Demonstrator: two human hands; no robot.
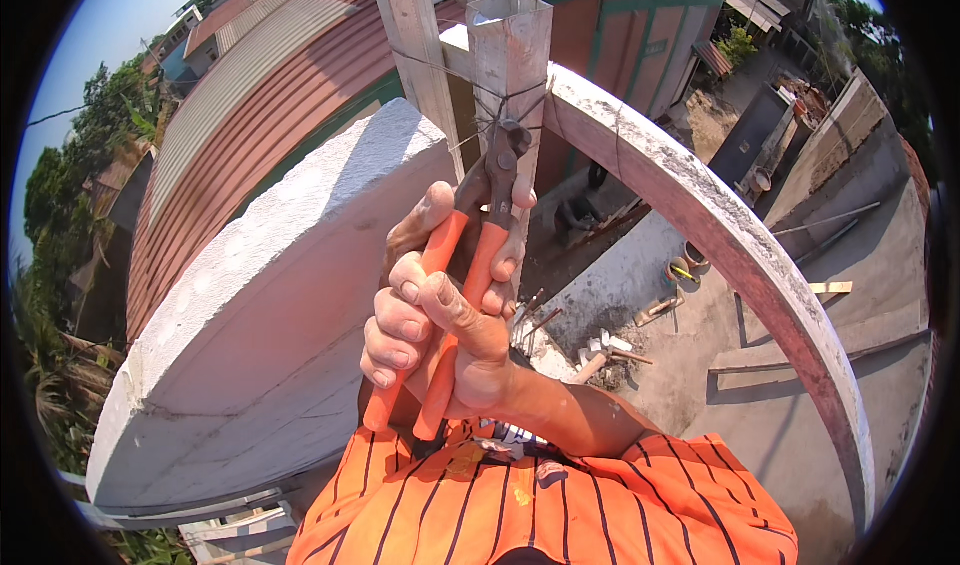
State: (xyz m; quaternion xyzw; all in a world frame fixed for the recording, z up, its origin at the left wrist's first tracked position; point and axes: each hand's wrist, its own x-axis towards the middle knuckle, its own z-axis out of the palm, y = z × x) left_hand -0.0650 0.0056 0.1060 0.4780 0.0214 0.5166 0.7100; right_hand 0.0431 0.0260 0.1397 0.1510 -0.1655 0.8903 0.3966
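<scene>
Both hands close round a pair of pincers (490, 240) with orange sleeved handles and dark metal jaws. My right hand (475, 350) wraps the handles from the right, its thumb lying across them. Behind the handles is my left hand (410, 230), its thumb up on the left; part of it is hidden. The jaws point up and meet thin dark tie wire (497, 105) wound round a square grey post (512, 50). Whether they grip the wire, I cannot tell.
A thick pale curved wall (270, 265) rises at left, and a narrow curved concrete band (720, 190) sweeps down at right. Another upright post (412, 50) stands behind the wired one. Far below right lie a concrete floor (650, 390), boards (780, 355) and buckets (685, 265).
</scene>
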